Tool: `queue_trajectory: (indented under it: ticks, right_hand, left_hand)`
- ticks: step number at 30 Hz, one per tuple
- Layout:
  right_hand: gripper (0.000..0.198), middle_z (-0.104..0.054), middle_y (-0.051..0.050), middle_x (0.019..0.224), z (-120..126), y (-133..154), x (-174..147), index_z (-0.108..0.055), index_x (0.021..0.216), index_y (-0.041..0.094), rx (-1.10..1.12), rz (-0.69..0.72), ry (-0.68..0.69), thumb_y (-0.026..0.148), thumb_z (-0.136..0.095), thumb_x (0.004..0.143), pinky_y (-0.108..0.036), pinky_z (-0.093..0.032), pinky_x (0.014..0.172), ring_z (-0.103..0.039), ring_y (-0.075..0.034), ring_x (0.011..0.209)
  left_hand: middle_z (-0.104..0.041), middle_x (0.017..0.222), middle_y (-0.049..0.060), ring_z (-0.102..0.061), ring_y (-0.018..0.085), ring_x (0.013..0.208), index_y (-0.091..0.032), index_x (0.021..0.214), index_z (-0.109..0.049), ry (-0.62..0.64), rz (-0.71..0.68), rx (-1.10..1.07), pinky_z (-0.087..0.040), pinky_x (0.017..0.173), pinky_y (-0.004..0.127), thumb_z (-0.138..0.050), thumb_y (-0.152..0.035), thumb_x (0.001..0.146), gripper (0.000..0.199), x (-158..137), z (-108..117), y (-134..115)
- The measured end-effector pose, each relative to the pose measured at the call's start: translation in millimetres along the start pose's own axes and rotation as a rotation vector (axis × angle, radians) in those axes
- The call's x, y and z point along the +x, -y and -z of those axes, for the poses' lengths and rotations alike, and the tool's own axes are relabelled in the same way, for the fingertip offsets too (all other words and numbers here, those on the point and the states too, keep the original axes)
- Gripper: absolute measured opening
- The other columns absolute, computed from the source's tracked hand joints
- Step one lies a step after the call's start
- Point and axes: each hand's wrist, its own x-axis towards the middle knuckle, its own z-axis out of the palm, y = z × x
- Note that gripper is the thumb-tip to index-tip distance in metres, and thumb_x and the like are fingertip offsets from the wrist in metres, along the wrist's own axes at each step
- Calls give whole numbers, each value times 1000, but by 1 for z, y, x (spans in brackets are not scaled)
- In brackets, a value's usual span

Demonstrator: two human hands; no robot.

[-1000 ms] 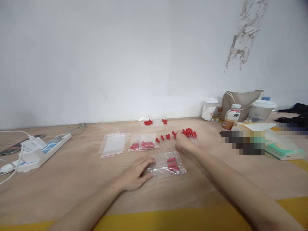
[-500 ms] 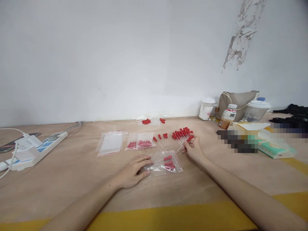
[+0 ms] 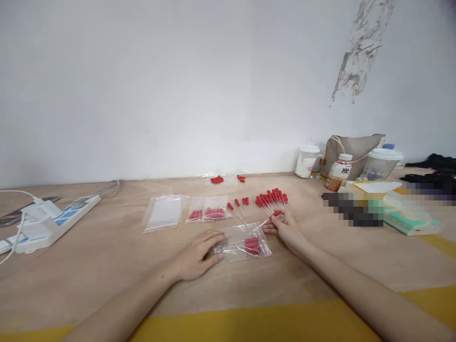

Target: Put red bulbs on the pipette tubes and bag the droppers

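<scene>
A clear zip bag [image 3: 233, 232] lies flat in front of me, with a few red-bulbed droppers [image 3: 252, 245] inside. My left hand [image 3: 201, 254] rests at its left end, thumb and fingers apart. At the bag's right-hand, open-looking end, my right hand [image 3: 283, 228] pinches a glass dropper by its red rubber bulb [image 3: 275, 215]. The dropper's thin tube points left and down at the bag's mouth; I cannot tell how far inside the tip is. Just behind that hand lies a fanned pile of droppers [image 3: 270, 197]. A smaller row of loose droppers [image 3: 238, 203] sits left of the pile.
Filled bags [image 3: 208, 211] and a stack of flat bags [image 3: 164, 212] lie to the left. Red bulbs [image 3: 217, 179] are by the wall. A power strip [image 3: 59, 225] stands far left. At right are a paper cup [image 3: 307, 161], a bottle [image 3: 338, 173] and a tissue pack [image 3: 406, 218].
My right hand has moved left and slightly down from beside the pile, bringing the pinched dropper to the bag's right end. The bulbs inside the bag sit closer together. My left hand has barely moved.
</scene>
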Motion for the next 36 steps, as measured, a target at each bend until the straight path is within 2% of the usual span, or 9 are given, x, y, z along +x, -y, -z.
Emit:
queue_trajectory:
  ticks: [3, 9, 13, 17, 22, 26, 29, 31, 36]
  right_hand:
    - [23, -56, 4, 62, 1, -2, 1, -39, 80, 21, -83, -17, 46, 26, -58, 68, -26, -50, 55, -58, -11, 53]
    - [23, -63, -2, 69, 7, -3, 1, -59, 75, 15, -513, 143, 283, 32, -65, 61, -26, -48, 58, -59, -14, 62]
    - [22, -65, -4, 75, 3, 0, -2, -60, 80, 15, -520, 191, 388, 32, -60, 66, -28, -47, 64, -59, -15, 68]
    - [24, -62, -2, 72, -3, -3, -6, -51, 82, 16, -505, 243, 292, 29, -61, 64, -24, -44, 58, -57, -12, 63]
    - [22, -61, 1, 69, -1, -4, -6, -39, 85, 20, -497, 260, 340, 30, -52, 71, -23, -41, 56, -56, -12, 61]
    - [15, -60, 0, 70, 3, 4, 11, -47, 84, 17, -666, 292, 232, 25, -49, 72, -23, -42, 60, -56, -12, 65]
    - [10, -62, -3, 75, -1, 13, 33, -54, 77, 16, -918, 275, 119, 21, -49, 70, -23, -43, 63, -58, -13, 70]
    - [13, -64, -4, 78, -9, 18, 48, -58, 79, 15, -1057, 239, 59, 20, -51, 69, -23, -43, 66, -59, -14, 73]
    - [18, -64, -13, 87, -42, 17, 80, -60, 83, 11, -1177, 160, -35, 20, -52, 69, -25, -43, 68, -59, -21, 83]
  left_hand:
    - [-38, 133, 3, -33, 21, 122, -26, 127, -37, 7, 8, 5, -28, 101, 39, -39, -40, 87, 43, 0, 1, -1]
    - [-38, 133, 3, -32, 21, 122, -26, 128, -35, 6, 13, 3, -28, 101, 39, -40, -39, 87, 44, 0, 0, 0]
    - [-39, 132, 2, -33, 21, 122, -27, 127, -36, -8, 13, -19, -28, 101, 38, -41, -38, 86, 43, -1, 0, 0]
    - [-40, 132, 2, -34, 21, 121, -27, 127, -37, -13, -2, -37, -29, 101, 39, -42, -36, 86, 42, 0, 0, 0]
    - [-39, 133, 2, -33, 21, 122, -27, 128, -36, -5, -14, -26, -28, 101, 40, -41, -36, 87, 42, 0, -1, 1]
    - [-36, 134, 1, -32, 21, 122, -29, 126, -39, 20, -14, -2, -28, 101, 40, -39, -36, 88, 39, 0, 1, 0]
    - [-36, 135, 1, -32, 22, 122, -29, 123, -43, 24, -16, 0, -28, 101, 41, -39, -36, 88, 36, -1, 2, -1]
    - [-35, 135, 1, -31, 22, 123, -29, 122, -44, 30, -14, -6, -28, 101, 41, -39, -36, 88, 35, -1, 2, -1]
    - [-33, 136, 2, -29, 22, 124, -29, 124, -42, 35, -15, -4, -27, 102, 41, -38, -36, 88, 37, -1, 1, 1]
